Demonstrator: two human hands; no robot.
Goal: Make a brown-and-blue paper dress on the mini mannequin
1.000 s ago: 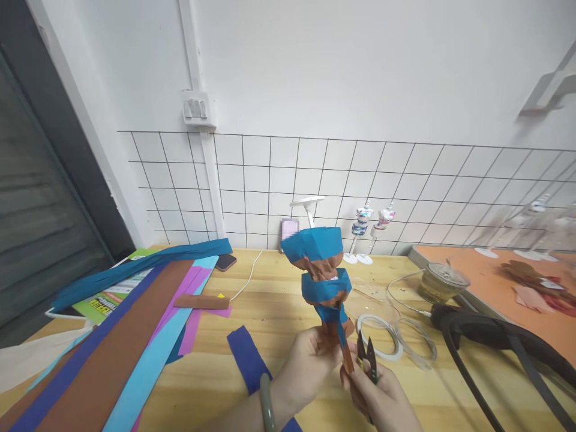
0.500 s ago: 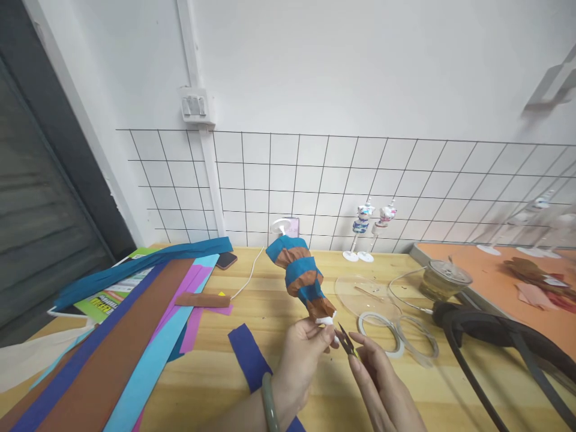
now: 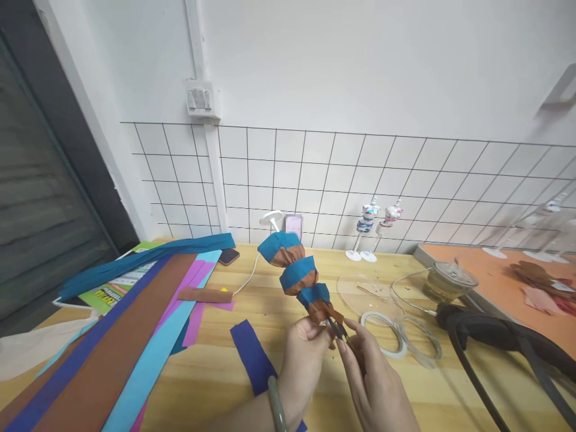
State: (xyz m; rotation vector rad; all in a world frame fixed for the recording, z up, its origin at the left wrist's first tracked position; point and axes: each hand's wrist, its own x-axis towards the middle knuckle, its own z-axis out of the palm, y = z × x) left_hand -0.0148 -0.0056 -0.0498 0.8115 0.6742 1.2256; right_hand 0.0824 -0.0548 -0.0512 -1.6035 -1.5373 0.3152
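Note:
A wrapped piece of blue and brown crepe paper with a white disc at its far end tilts up and to the left. My left hand is closed on its near end, a green bangle on that wrist. In my right hand is a small pair of dark pliers or cutters, their tips against the brown paper just beside my left fingertips. The exact grip of the left fingers is partly hidden.
Long crepe strips cover the left side. A dark blue strip lies near my left wrist. Tape rolls, a clear disc, a glass jar and a black strap-like object are at right. Two small figures stand behind.
The wrapped piece has tilted further left. The tool's tips have moved left, up to its near end. The white bit seen there before is now covered from view.

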